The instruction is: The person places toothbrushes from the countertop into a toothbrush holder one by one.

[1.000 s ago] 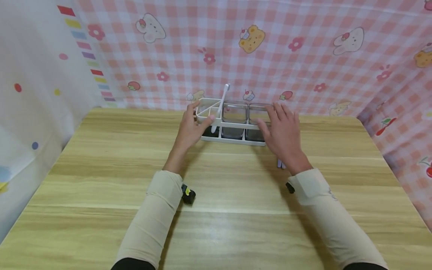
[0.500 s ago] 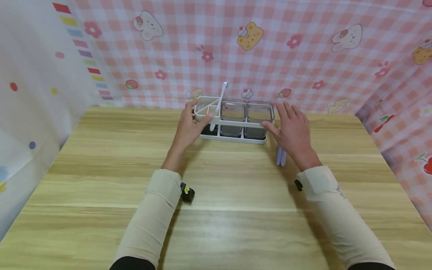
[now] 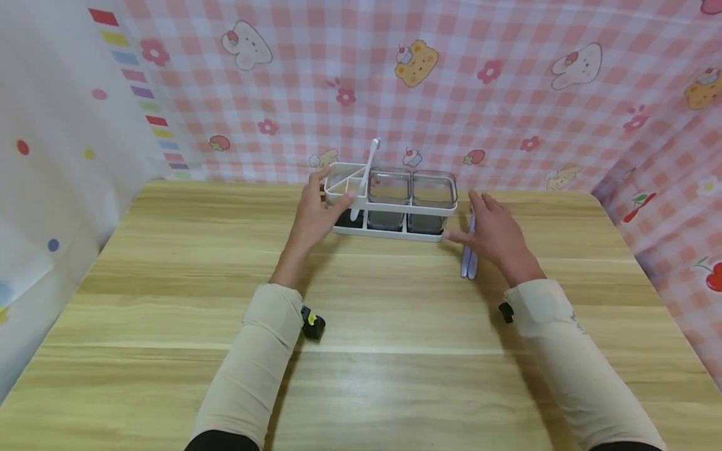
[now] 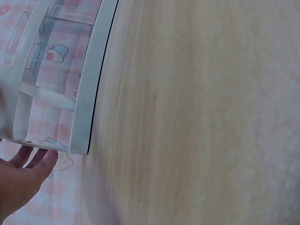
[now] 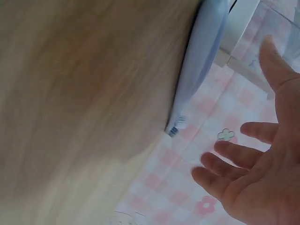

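The left hand (image 3: 313,216) grips the left end of the white rack (image 3: 392,235), fingers curled over its rim beside a white toothbrush (image 3: 366,175) standing up in the end compartment. Two clear tubs (image 3: 433,191) sit further right in the rack. The right hand (image 3: 496,238), fingers spread and relaxed, hovers just off the rack's right end, above a lilac toothbrush (image 3: 468,263) lying on the worktop (image 3: 395,351).

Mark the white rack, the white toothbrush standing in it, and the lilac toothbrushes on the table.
white rack (image 3: 389,235): head view, on its front bottom rail.
white toothbrush (image 3: 369,164): head view, on the handle above the rack's rim.
lilac toothbrushes (image 3: 467,266): head view, on the near ends, beside the right hand (image 3: 496,235).
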